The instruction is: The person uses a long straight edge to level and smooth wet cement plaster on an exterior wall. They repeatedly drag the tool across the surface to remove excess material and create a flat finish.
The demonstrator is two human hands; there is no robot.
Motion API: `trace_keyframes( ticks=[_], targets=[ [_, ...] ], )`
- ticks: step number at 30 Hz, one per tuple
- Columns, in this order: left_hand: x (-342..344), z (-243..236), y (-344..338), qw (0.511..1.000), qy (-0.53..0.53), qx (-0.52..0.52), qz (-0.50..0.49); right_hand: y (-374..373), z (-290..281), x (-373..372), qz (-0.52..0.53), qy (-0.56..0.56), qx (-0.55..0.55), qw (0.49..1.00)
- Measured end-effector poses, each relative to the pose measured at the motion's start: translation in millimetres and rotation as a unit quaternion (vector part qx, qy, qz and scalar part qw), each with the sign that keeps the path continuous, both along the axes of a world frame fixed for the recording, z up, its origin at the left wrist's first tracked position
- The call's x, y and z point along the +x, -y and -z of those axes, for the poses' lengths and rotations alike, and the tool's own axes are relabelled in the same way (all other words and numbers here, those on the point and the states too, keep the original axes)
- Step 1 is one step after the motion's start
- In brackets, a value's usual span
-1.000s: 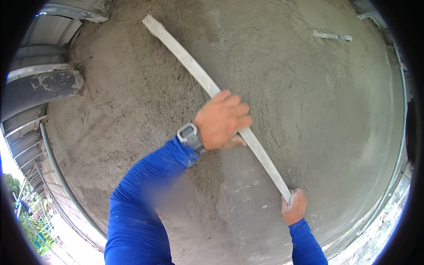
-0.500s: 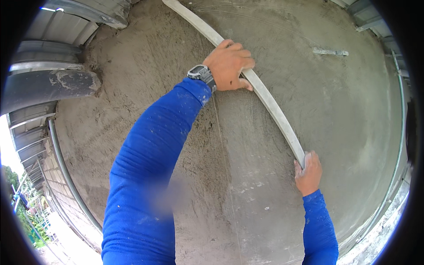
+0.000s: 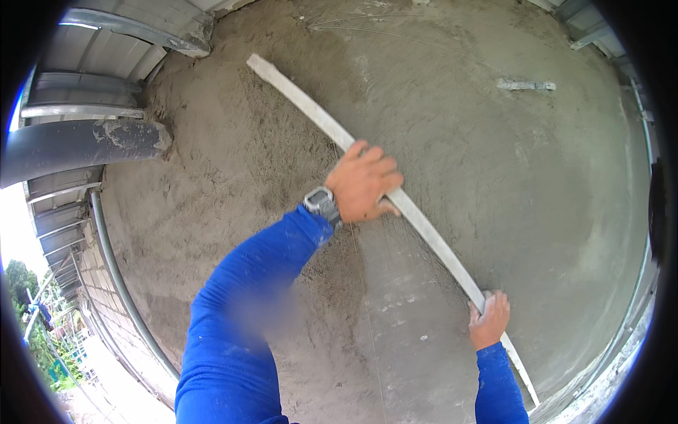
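A long, pale straightedge (image 3: 438,244) lies slantwise against a grey plastered wall (image 3: 565,184), running from upper left to lower right. Its middle is gripped by my left hand (image 3: 365,182), fingers over the upper edge and thumb below. Farther down the bar, my right hand (image 3: 489,318) is closed round it, and the lower end comes out past my wrist. Left of the bar the plaster is darker and rough; to the right it looks smoother. A thin line runs down the wall below my left hand.
A thick dark pipe (image 3: 85,147) juts in at the left under metal roofing. A thin grey pipe (image 3: 116,261) runs down the left edge, beside a block wall (image 3: 106,293). A short whitish piece (image 3: 526,85) is fixed to the wall at upper right.
Both hands have moved down the wall with the straightedge. Its upper end now shows in full, and its lower end shows below my right hand.
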State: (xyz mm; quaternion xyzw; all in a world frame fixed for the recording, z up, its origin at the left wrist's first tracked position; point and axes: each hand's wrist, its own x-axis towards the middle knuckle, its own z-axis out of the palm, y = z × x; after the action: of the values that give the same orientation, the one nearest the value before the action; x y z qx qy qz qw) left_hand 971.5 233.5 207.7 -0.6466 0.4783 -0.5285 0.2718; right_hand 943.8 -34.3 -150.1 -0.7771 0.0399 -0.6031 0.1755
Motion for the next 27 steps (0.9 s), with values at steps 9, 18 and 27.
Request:
trace_keyframes(
  ticks=[9,18,27],
  targets=[
    [12.8,-140.5,1.8,0.992,0.107,-0.005,0.069,30.9,-19.7,21.4,0.095,0.058,0.075,0.991],
    [26.2,-24.5,-49.9,0.990,0.084,-0.078,0.079,31.9,89.2,32.1,0.109,0.037,0.034,0.993],
    [-7.6,-14.6,-31.3,0.999,0.020,-0.038,0.014,41.7,85.6,13.1,0.063,0.024,0.082,0.994]
  ],
)
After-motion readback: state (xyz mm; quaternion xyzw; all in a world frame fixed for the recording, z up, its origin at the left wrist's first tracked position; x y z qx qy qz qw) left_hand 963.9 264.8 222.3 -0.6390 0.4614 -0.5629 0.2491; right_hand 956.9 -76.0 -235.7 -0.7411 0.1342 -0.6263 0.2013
